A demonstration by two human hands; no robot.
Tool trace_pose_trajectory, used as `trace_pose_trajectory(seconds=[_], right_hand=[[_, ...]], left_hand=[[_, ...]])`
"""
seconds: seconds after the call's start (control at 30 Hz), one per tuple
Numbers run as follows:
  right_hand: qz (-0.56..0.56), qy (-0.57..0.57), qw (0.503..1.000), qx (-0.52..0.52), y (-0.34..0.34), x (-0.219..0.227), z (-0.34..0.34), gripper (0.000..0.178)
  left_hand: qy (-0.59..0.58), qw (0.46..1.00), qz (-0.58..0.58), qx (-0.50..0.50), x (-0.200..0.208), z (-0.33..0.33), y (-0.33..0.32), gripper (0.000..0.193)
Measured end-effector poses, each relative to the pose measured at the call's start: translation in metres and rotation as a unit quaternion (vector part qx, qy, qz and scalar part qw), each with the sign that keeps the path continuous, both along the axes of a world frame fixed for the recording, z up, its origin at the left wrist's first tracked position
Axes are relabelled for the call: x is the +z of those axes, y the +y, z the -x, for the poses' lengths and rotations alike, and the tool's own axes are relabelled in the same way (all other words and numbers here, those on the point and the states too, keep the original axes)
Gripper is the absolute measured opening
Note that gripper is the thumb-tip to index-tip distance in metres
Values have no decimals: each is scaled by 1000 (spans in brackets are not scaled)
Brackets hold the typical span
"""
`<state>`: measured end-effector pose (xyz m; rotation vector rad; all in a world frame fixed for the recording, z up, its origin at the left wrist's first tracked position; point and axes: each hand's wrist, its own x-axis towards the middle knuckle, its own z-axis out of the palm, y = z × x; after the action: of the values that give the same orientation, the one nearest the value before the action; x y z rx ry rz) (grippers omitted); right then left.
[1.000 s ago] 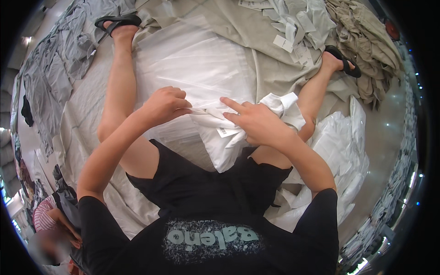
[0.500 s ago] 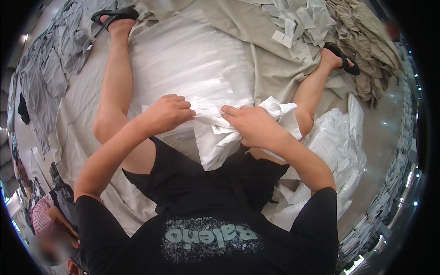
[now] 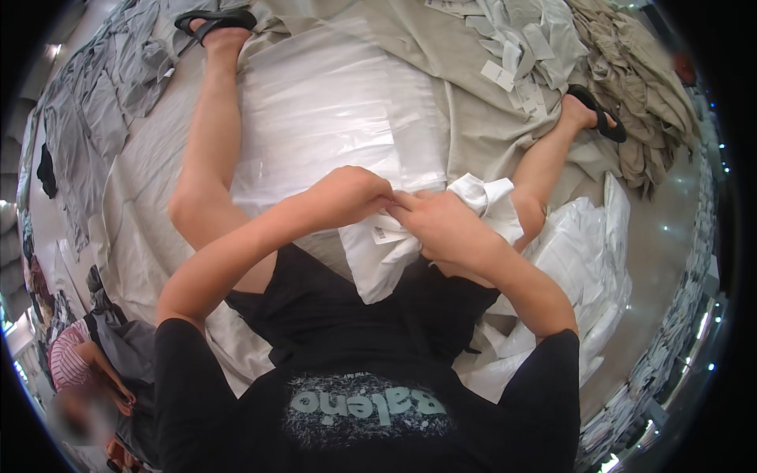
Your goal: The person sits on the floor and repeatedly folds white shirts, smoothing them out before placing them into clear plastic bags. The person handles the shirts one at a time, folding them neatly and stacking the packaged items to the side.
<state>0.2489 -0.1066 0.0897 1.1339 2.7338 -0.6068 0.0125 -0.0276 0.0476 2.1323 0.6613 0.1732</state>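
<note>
Over my lap, a white cloth garment (image 3: pixel 377 272) hangs with its lower end above my black shorts. My right hand (image 3: pixel 445 225) is closed round its bunched upper part, and more white fabric shows beyond the knuckles. My left hand (image 3: pixel 356 193) has its fingers pinched together on the garment's upper edge, touching the fingertips of my right hand. The exact bit of cloth between the left fingers is hidden. A white tag (image 3: pixel 386 235) with a barcode hangs against the garment just below my fingers.
Flat clear plastic bags (image 3: pixel 315 118) lie stacked between my legs on a beige cloth (image 3: pixel 150 197). Plastic-wrapped white packs (image 3: pixel 587 260) sit at my right. Tagged pale garments (image 3: pixel 528 47), brown garments (image 3: pixel 631 87) and grey garments (image 3: pixel 87 118) are heaped around. A person (image 3: pixel 79 363) is at lower left.
My left hand has moved right along the garment's edge until its fingers meet those of my right hand. My right hand keeps its hold on the garment.
</note>
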Motion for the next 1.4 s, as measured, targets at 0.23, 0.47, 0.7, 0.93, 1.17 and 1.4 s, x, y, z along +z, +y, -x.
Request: trace_pose_trajectory(seconds=[0.23, 0.47, 0.7, 0.93, 1.17, 1.4], right_hand=[[24, 24, 999, 3, -3, -1, 2, 61], [58, 35, 998, 3, -5, -5, -4, 55], [64, 92, 992, -53, -7, -11, -27, 56], [84, 99, 987, -91, -7, 2, -30, 69], [121, 261, 948, -135, -22, 47, -21, 66], [192, 327, 920, -97, -14, -3, -1, 57]], left_hand=[[37, 994, 95, -26, -5, -1, 4, 15], [229, 971, 35, 65, -37, 37, 1, 23], [269, 956, 53, 107, -40, 121, 35, 19], [129, 989, 47, 61, -13, 110, 36, 32], [-21, 949, 312, 47, -38, 73, 35, 30], [76, 902, 420, 65, -19, 53, 35, 33]])
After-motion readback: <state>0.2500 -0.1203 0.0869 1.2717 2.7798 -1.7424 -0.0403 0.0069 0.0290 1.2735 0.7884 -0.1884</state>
